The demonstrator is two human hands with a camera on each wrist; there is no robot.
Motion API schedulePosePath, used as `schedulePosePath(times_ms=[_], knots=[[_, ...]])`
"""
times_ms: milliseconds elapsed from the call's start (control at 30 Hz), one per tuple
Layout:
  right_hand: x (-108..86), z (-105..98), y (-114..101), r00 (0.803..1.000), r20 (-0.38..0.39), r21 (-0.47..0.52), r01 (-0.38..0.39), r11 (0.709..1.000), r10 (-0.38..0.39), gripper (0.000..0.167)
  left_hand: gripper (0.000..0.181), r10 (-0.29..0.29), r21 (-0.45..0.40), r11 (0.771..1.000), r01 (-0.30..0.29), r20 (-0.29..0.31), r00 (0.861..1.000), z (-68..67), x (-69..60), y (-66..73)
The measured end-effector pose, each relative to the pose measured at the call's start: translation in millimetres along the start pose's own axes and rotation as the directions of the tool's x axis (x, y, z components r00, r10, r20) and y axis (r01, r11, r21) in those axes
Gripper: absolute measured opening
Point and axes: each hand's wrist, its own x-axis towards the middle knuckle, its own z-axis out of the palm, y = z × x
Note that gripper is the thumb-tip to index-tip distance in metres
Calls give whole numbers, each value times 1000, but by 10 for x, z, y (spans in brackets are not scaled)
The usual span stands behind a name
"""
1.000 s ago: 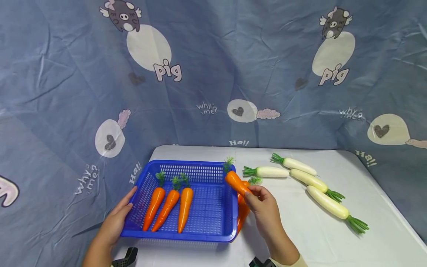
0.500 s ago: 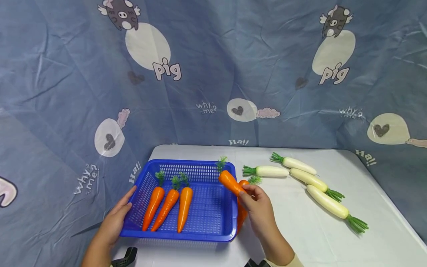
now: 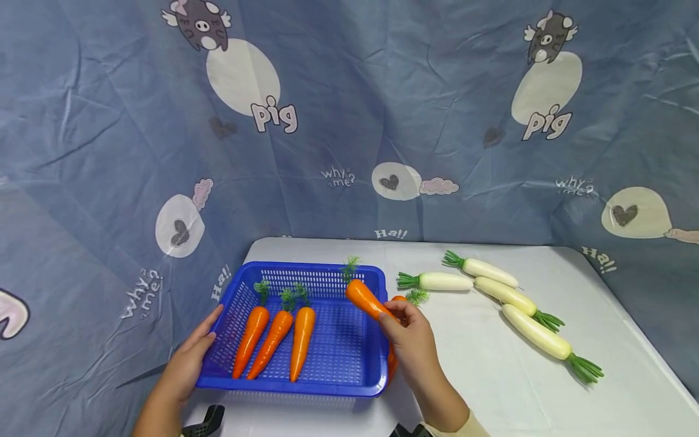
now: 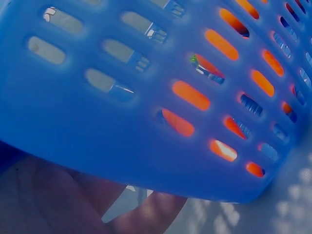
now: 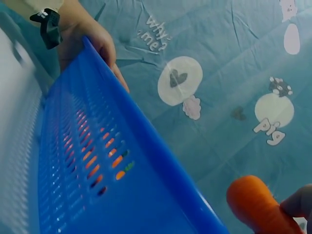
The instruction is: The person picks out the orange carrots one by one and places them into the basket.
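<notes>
A blue plastic basket [image 3: 333, 340] with slotted walls stands on the left of the white table. Inside lie three orange carrots with green tops: the left carrot [image 3: 251, 340], the middle carrot [image 3: 273, 343] and the right carrot [image 3: 303, 343]. My left hand [image 3: 182, 364] grips the basket's left rim; in the left wrist view some fingers [image 4: 146, 214] show beside it. Over the right rim, my right hand [image 3: 409, 340] pinches another carrot [image 3: 364, 298] by its narrow end, its leafy top above the basket. Part of that carrot hides behind the fingers.
Just right of the basket lie more carrots [image 3: 392, 364], mostly hidden by its rim and my right hand. Several white radishes [image 3: 535, 331] with green stems lie on the right of the white table [image 3: 491, 388]. A blue printed cloth [image 3: 327, 121] hangs behind.
My right hand has moved left with the carrot, bringing its thick end from above the right rim to over the basket's inside. My left hand stays at the left rim.
</notes>
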Motion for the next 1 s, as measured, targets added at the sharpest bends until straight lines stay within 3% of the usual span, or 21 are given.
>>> schedulePosePath(times_ms=[567,1000], knots=[[19,190,-86,999,37,-5,4,1000,-4,25,56,-2,37,999,2,-5,1000,6,-22,52],[-15,453,-115,994,100,85,-56,995,47,27,55,17,17,1000,-17,5,1000,0,-30,51]])
